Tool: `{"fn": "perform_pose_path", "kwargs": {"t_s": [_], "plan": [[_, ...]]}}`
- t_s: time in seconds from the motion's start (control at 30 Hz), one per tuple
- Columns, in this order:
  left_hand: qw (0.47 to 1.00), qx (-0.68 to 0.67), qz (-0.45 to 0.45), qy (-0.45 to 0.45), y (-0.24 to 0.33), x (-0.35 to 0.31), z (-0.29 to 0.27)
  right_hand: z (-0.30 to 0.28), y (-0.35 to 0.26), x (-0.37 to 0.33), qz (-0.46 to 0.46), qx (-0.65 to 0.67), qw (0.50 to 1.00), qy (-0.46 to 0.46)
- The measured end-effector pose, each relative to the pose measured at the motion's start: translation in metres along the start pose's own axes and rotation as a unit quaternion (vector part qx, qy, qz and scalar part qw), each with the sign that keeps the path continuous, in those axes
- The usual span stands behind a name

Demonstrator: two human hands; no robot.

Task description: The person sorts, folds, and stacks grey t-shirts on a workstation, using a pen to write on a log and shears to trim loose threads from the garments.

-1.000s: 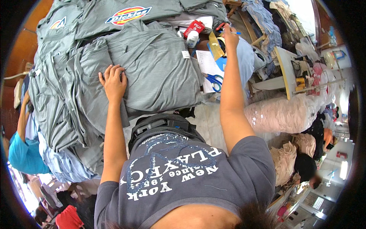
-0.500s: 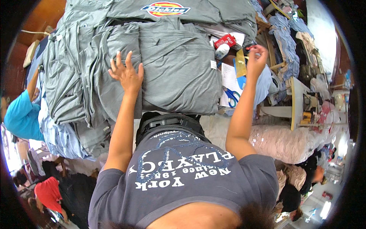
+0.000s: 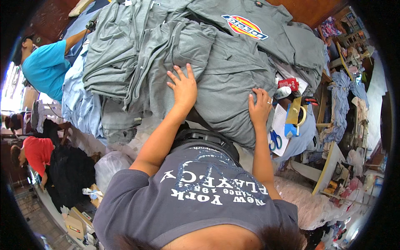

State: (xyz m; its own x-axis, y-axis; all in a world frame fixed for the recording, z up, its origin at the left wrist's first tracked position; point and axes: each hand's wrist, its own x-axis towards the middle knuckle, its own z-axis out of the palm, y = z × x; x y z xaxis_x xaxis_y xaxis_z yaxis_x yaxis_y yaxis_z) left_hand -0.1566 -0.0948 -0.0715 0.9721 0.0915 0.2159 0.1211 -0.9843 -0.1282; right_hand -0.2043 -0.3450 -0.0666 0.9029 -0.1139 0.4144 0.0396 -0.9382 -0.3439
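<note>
My left hand [image 3: 183, 86] lies with fingers spread on a bunched fold of grey knit garments [image 3: 179, 43]. Under my right hand [image 3: 260, 109] is the near right part of a flatter grey garment piece [image 3: 227, 98]; its fingers are stretched out and touch the cloth, and a ring shows on one. Neither hand grips anything. Beyond them a grey shirt [image 3: 275, 48] with a red, yellow and blue oval print is spread over the pile.
Right of the pile are blue-handled scissors [image 3: 275, 141], a tape roll [image 3: 301, 116], a red-handled tool [image 3: 310, 101], a red box [image 3: 291, 84] and a white bottle [image 3: 283, 92]. Light blue cloth [image 3: 83, 89] hangs at left, beside a person in a turquoise shirt [image 3: 46, 62]. Another person wears red [image 3: 37, 154].
My right hand has come down from above the tools at right onto the grey cloth, its fingers opening out. My left hand stays on the garments. The whole view has turned.
</note>
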Motion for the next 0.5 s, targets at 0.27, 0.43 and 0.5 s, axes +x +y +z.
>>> {"fn": "perform_pose_path", "kwargs": {"t_s": [0.27,0.43,0.5], "plan": [[0.697,-0.704,-0.074,-0.118,-0.137,0.050,-0.135,0.002,0.003,0.000,0.013,0.027,0.999,0.012],[0.569,-0.815,-0.098,-0.060,-0.216,0.085,-0.175,-0.001,0.008,-0.003,0.020,0.021,0.999,0.022],[0.607,-0.794,-0.021,0.017,-0.253,0.093,-0.188,0.000,0.002,-0.001,0.008,0.030,0.999,0.027]]}}
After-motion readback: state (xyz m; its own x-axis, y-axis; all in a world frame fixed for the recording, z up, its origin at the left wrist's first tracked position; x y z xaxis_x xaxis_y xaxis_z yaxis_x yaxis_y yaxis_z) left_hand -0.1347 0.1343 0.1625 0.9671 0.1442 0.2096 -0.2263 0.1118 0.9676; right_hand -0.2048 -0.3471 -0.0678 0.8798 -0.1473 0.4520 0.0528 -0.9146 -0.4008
